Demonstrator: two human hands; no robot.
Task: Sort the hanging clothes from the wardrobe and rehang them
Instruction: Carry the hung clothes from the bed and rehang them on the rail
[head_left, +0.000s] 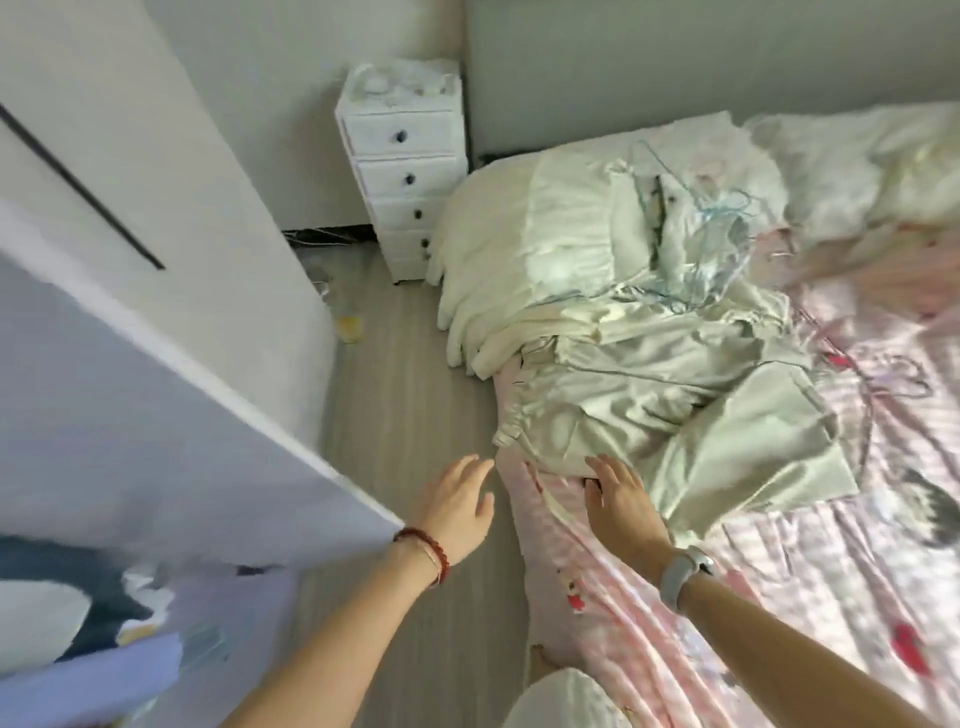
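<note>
A pink striped bed (810, 571) beside a white drawer unit (402, 171) and an open wardrobe door (156, 395) carries a heap of pale clothes (649, 364) running lengthwise from near edge toward the wall, tangled blue hangers (711, 244) on top, while the left hand (457, 501) hovers open over the floor and the right hand (621, 496), fingers spread, touches the heap's near edge.

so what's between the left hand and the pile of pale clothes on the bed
In the head view, the left hand hovers over bare floor; only the pink bedsheet's edge separates it from the pale clothes, which the right hand touches.
</note>
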